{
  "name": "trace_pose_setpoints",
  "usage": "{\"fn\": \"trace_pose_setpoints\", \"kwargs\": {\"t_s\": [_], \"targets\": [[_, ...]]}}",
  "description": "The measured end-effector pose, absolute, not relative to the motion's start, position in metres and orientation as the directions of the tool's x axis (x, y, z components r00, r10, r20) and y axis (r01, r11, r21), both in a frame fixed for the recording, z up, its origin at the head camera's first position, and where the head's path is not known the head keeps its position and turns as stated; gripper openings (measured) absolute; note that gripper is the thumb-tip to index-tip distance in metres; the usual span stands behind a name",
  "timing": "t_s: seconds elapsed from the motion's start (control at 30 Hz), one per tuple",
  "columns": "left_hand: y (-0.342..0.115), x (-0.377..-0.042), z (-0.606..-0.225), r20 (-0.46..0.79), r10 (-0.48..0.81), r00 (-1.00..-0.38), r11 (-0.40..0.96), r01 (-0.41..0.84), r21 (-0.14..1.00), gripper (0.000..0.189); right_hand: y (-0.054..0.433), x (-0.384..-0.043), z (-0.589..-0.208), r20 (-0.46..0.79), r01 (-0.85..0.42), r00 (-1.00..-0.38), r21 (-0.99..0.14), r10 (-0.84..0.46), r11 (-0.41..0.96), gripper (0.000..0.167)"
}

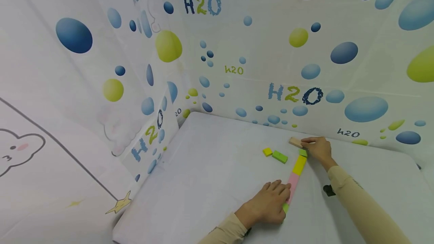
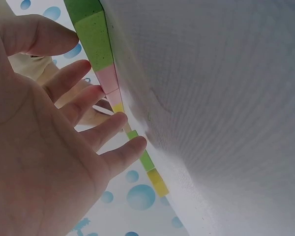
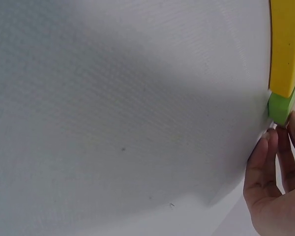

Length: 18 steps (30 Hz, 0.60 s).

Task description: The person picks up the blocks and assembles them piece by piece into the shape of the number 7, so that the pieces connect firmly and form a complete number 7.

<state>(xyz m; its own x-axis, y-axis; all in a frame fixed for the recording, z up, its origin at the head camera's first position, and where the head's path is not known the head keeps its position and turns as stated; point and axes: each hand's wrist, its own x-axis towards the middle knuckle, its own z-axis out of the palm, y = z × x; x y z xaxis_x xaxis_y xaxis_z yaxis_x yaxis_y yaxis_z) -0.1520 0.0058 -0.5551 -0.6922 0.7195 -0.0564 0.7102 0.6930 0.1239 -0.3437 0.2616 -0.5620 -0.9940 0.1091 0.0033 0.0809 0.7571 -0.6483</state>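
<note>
A row of toy blocks lies on the white table: a green block (image 1: 286, 208) at the near end, a pink stretch (image 1: 293, 183), a yellow block (image 1: 299, 165) and a small green block (image 1: 303, 153) at the far end. My left hand (image 1: 271, 202) rests beside the near part, its extended fingertips right at the pink and green blocks, as the left wrist view shows. At the far end, my right hand (image 1: 318, 149) pinches the right end of a wood-coloured block (image 1: 295, 142), which sits at an angle by the small green block. The right fingertips partly hide it.
Left of the row lie a loose yellow block (image 1: 267, 151) and a loose green block (image 1: 280, 157). A dark object (image 1: 328, 190) sits by the right sleeve. Patterned curtains (image 1: 257, 48) with bubbles close off the table's back and left sides.
</note>
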Motion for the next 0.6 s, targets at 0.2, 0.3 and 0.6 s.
{"fn": "trace_pose_setpoints", "kwargs": {"t_s": [0.2, 0.3, 0.6], "targets": [[0.0059, -0.1521, -0.5545, -0.064, 0.720, -0.691, 0.693, 0.709, 0.131, 0.042, 0.2601, -0.3456, -0.5630, 0.002, 0.073, -0.995, -0.641, 0.096, 0.764, 0.032], [0.0065, -0.1526, -0.5550, -0.071, 0.720, -0.691, 0.693, 0.707, 0.142, 0.043, 0.2602, -0.3455, -0.5622, 0.005, 0.057, -0.997, -0.639, 0.078, 0.767, 0.032], [0.0065, -0.1534, -0.5544, -0.069, 0.720, -0.690, 0.691, 0.706, 0.155, 0.040, 0.2585, -0.3450, -0.5601, 0.045, -0.004, -0.998, -0.632, 0.031, 0.775, 0.031]]}}
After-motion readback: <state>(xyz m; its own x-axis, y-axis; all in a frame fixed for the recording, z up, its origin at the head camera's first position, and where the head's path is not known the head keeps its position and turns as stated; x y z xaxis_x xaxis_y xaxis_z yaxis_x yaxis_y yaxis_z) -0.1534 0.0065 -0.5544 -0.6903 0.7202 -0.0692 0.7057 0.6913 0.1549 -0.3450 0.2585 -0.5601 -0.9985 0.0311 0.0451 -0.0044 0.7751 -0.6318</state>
